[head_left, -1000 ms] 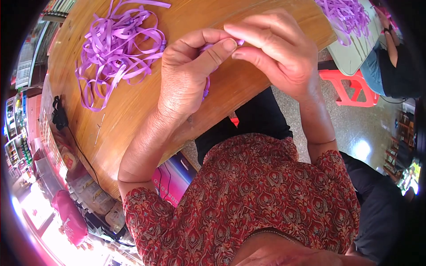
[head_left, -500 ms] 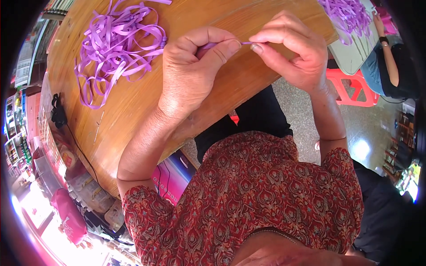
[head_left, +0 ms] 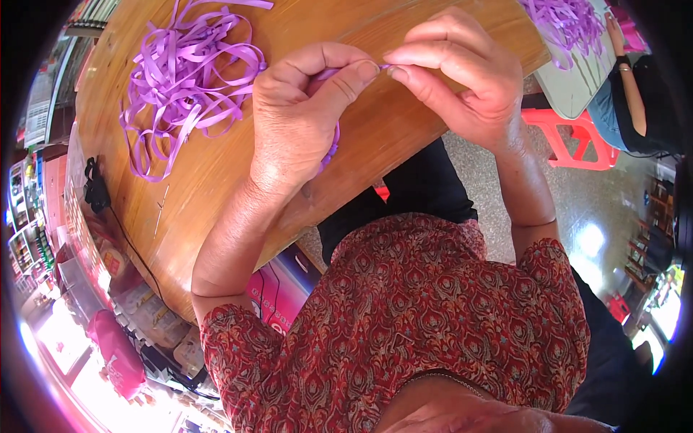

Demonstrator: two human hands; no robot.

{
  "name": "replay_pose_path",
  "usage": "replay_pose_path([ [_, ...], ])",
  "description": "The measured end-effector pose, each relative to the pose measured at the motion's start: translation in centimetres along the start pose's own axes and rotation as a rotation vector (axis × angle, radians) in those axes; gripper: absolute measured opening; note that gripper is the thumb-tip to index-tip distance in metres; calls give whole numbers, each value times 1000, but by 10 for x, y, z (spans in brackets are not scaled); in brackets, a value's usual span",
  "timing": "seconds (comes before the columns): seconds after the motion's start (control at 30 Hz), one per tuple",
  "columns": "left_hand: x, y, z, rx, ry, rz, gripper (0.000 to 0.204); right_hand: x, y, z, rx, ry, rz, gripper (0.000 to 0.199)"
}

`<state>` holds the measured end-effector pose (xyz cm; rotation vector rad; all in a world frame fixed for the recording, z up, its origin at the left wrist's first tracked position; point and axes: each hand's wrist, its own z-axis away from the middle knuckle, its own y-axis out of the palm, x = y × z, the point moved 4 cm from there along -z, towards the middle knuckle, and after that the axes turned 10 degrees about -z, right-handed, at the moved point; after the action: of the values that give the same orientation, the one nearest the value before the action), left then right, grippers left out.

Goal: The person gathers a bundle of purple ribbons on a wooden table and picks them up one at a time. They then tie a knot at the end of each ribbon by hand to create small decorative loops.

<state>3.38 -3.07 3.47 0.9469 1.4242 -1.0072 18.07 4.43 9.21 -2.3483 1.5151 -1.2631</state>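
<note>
A narrow purple ribbon (head_left: 332, 149) runs through my left hand (head_left: 303, 108), pinched between thumb and forefinger, and a piece of it hangs below that palm. Thumb and fingertips of my right hand (head_left: 468, 81) are closed on the same ribbon, just right of the left fingertips. Only a short bit of it shows between the two pinches, over the wooden table (head_left: 404, 126). Left of my hands lies a loose, tangled heap of purple ribbons (head_left: 184, 76). A thin metal needle-like tool (head_left: 160, 211) rests on the wood nearer my left forearm.
A black object with a cable (head_left: 95, 189) sits at the table's left edge. At the upper right, more purple ribbons (head_left: 567, 29) lie on a pale table (head_left: 577, 97) beside another person's arm (head_left: 630, 90). A red plastic stool (head_left: 570, 137) stands below it.
Both hands have shifted slightly left, still pinching the ribbon close together. A hanging piece of ribbon now shows below my left hand.
</note>
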Motion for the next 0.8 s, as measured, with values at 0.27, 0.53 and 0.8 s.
replay_pose_path([
  [0.27, -5, -7, -4, -53, 94, -249, 5, 0, 5, -1, 32, -46, 89, 15],
  [0.53, -45, -12, -8, -154, 124, -141, 21, -30, -11, 9, -204, 146, 229, 8],
  [0.8, -9, -68, 46, -361, 340, -691, 5, -21, 1, 3, -108, -49, 551, 28],
])
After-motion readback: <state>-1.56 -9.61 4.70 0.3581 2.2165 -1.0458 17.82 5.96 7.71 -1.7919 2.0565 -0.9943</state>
